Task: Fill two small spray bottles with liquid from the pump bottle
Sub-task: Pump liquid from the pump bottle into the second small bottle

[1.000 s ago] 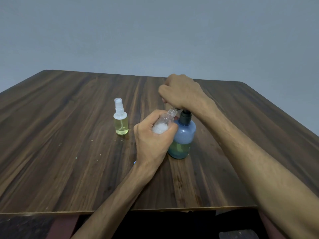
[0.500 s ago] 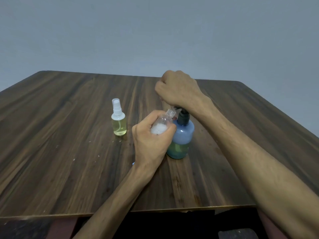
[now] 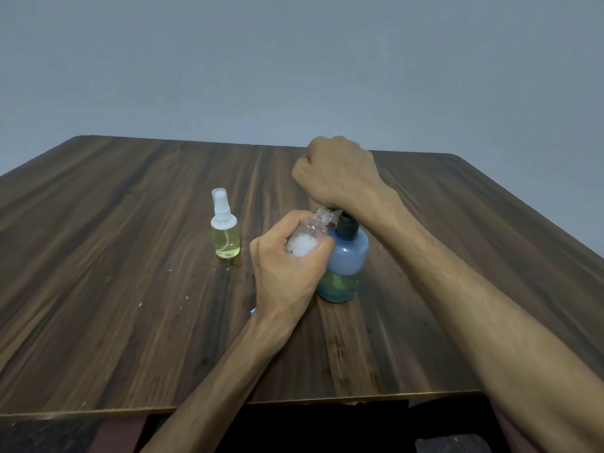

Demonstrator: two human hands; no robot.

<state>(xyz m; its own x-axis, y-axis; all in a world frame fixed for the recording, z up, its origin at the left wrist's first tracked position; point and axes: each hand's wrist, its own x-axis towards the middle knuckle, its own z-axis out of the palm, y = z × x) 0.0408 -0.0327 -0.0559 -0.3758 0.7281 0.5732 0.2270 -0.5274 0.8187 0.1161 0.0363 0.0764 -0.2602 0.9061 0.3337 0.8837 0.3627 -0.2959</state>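
A blue pump bottle (image 3: 344, 263) stands near the table's middle, with greenish liquid in its lower part. My right hand (image 3: 336, 174) is curled over its pump head, which the hand hides. My left hand (image 3: 287, 273) grips an uncapped clear small spray bottle (image 3: 309, 238), tilted so its open neck sits at the pump spout; white foam shows inside it. A second small spray bottle (image 3: 225, 235) with a white sprayer cap stands upright to the left, holding yellow liquid.
The dark wooden table (image 3: 114, 289) has small pale specks left of my hands. A bit of something blue (image 3: 252, 311) peeks out beside my left wrist. A grey wall lies behind the table's far edge.
My right hand has risen slightly above the pump bottle's collar. The left hand keeps the tilted small bottle at the spout. The capped bottle has not moved.
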